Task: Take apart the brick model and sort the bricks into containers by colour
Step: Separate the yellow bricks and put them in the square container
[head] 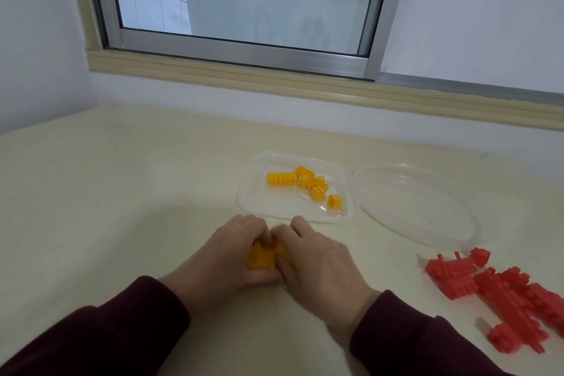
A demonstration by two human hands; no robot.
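Centrally, near the front of the cream worktop [122,192], an orange brick cluster [263,256] is gripped by both hands together: the left hand [225,256] and right hand [317,265] are curled round it, fingertips meeting on top. Just beyond, loose orange bricks [300,185] are held in a clear container [253,192], its lid [427,207] laid beside it. A red brick model [500,296] lies at the right.

Held: orange brick chunk [264,256] between left hand [225,256] and right hand [320,262], mostly hidden by fingers. Clear square container [290,210] at its 1 o'clock, holding loose orange bricks [300,185] — one long studded strip, several small lumps. Clear oval container [412,207] at 2 o'clock, just beside square one. Red brick model [503,293] at 4 o'clock — still-assembled chunks lying flat, close together.
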